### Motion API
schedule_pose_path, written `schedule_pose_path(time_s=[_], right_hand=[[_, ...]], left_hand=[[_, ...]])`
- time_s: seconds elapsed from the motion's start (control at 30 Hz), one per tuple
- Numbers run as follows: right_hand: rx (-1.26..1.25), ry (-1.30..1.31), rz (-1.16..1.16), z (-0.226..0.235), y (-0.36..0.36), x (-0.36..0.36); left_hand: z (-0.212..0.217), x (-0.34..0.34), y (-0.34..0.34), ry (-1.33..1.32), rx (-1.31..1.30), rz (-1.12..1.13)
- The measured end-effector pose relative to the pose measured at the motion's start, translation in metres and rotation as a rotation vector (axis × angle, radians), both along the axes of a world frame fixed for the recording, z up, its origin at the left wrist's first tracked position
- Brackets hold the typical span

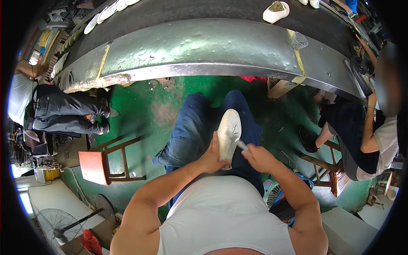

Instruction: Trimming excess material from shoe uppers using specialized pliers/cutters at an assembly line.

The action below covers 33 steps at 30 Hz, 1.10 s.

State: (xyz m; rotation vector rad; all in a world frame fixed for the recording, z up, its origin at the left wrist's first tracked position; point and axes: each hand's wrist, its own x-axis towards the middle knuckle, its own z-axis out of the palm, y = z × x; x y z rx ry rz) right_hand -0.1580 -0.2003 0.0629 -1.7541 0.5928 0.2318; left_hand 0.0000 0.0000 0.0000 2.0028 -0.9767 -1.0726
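Note:
A cream-coloured shoe (pixel 229 127) rests over my lap, toe pointing away from me and its upper facing up. My left hand (pixel 210 157) is closed round its left side and heel end, with the thumb across the heel. From the right, my right hand (pixel 259 158) grips a short, pale tool (pixel 242 145) whose tip meets the shoe's right side. Fingers hide most of that tool, so its kind is unclear. Beneath the shoe are my knees in blue jeans (pixel 187 131).
A metal-edged bench (pixel 191 46) with a dark belt crosses ahead, carrying a white shoe (pixel 276 12) and a clear cup (pixel 298 40). Wooden stools (pixel 94 167) stand nearby. One person (pixel 63 106) is at left, another (pixel 361 140) sits at right. A fan (pixel 59 229) stands behind left.

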Motion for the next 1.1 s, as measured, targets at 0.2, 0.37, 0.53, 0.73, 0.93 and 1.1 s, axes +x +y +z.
schedule_pose_path(time_s=[0.2, 0.37, 0.53, 0.73, 0.93, 1.1], right_hand=[[-0.744, -0.174, 0.11, 0.05, -0.076, 0.007], [-1.455, -0.288, -0.413, 0.084, -0.258, 0.03], [-1.478, -0.044, -0.563, 0.067, -0.376, 0.05], [-1.405, -0.037, -0.612, 0.068, -0.371, 0.06], [-1.326, 0.034, -0.662, 0.07, -0.371, 0.057], [-1.246, 0.027, -0.705, 0.076, -0.37, 0.067]], left_hand=[[0.059, 0.051, 0.011, 1.083, -0.291, 0.197], [0.179, 0.125, -0.069, 0.789, -0.523, 0.245], [0.237, 0.243, -0.292, 0.295, -0.476, 0.113], [0.191, 0.314, -0.495, -1.438, -0.013, -0.385], [0.17, 0.352, -0.51, -1.155, -0.666, -0.608], [0.134, 0.526, -0.549, -1.031, -0.631, 0.336]])
